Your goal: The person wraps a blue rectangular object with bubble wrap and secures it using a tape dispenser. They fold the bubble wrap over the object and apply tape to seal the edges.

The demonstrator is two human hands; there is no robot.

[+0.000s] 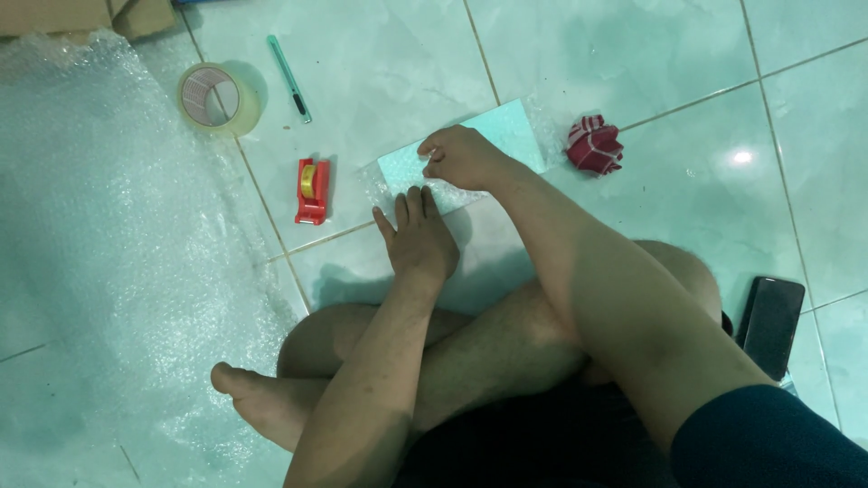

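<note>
Flat pale-green packet (506, 131) in clear bubble wrap lies on the floor (633, 54), centre frame. Left hand (418, 237) is flat, fingers spread, pinning the wrap's near edge. Right hand (463, 156) is curled, pinching wrap at the packet's left side. Best kept taut while folding. Red tape dispenser (311, 191) is left; red bundle (594, 145) right; open tile above.

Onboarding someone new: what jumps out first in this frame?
Dead centre, both hands press on a flat pale-green packet wrapped in bubble wrap on the tiled floor: the left hand flat at its near edge, the right hand on top. A large sheet of clear bubble wrap fills the left side, with a small red tape dispenser beside the packet.
</note>
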